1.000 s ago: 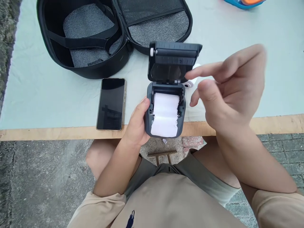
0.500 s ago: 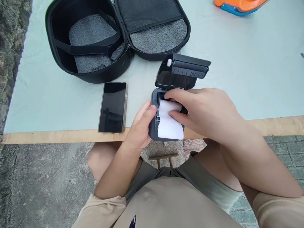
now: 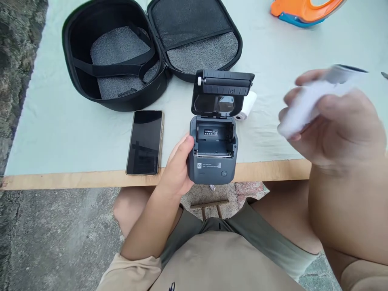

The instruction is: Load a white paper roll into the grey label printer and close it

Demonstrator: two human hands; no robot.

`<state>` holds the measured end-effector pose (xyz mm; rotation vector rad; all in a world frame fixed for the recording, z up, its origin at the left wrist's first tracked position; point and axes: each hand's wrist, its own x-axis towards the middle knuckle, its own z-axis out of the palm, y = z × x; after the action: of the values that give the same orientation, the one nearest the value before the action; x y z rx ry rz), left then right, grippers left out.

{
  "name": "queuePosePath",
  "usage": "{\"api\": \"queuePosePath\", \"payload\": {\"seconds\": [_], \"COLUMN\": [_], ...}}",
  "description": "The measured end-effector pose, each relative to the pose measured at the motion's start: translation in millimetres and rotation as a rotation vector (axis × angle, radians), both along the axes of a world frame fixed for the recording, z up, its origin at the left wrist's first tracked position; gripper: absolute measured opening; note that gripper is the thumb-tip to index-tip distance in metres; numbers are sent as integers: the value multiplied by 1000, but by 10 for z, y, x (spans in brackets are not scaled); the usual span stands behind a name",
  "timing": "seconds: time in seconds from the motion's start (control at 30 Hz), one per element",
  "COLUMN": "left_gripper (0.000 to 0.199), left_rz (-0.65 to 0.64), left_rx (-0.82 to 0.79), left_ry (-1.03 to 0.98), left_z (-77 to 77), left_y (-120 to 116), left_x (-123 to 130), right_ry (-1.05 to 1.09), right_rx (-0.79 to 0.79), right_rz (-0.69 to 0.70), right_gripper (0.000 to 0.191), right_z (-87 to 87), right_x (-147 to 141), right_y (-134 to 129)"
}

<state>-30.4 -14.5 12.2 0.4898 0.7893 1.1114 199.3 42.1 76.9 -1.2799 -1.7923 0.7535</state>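
A small dark grey label printer (image 3: pixel 213 165) rests at the table's front edge with its lid (image 3: pixel 222 93) raised and its paper bay bare. My left hand (image 3: pixel 177 169) grips the printer's left side, thumb on the rim. Off to the right, blurred by motion, my right hand (image 3: pixel 336 125) is closed around a white paper roll (image 3: pixel 312 101), lifted above the table. Partly hidden behind the raised lid lies a second white roll (image 3: pixel 249 104).
A phone (image 3: pixel 144 142) lies left of the printer, screen up. Behind it stands an open black zip case (image 3: pixel 121 103) with grey foam and straps. An orange and blue tool (image 3: pixel 303 14) sits at the far right of the cloth-covered table (image 3: pixel 75 141).
My right hand has lifted the paper roll out of the printer bay and moved it to the right. My left hand still holds the printer, and the second roll has come into sight.
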Motion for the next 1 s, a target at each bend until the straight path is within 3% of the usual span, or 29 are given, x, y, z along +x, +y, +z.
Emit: {"api": "queuePosePath", "payload": {"seconds": [0.03,0.1,0.33,0.47,0.57,0.63,0.73,0.77,0.9,1.0], "left_gripper": [41,40,41,42,41,41,39,39,40,40], "left_rz": [-3,-9,4,3,20,27,37,38,25,23], "left_rx": [0,-1,-15,-2,10,12,5,5,18,19], "left_ry": [2,10,28,29,-5,-16,-23,-24,-5,2], "left_z": [8,19,-3,10,15,14,16,17,16,7], "left_y": [0,0,3,8,15,19,18,17,11,12], "left_x": [-1,0,0,7,15,19,21,21,18,15], "right_ry": [184,296,-179,-401,-480,-498,-492,-499,-785,-923], "right_rx": [-95,-192,-90,-153,-210,-74,282,290,-38,-155], "right_rz": [-53,-180,-391,-468,-451,-432,-397,-361,-221,-171], "right_gripper": [22,28,38,38,57,69,49,40,51,48], "right_z": [-72,-206,-432,-469,-416,-331,-205,-184,-250,-351], "right_x": [66,176,312,333,331,278,82,-9,-354,-466], "right_y": [24,60,141,185,165,109,13,-5,43,134]}}
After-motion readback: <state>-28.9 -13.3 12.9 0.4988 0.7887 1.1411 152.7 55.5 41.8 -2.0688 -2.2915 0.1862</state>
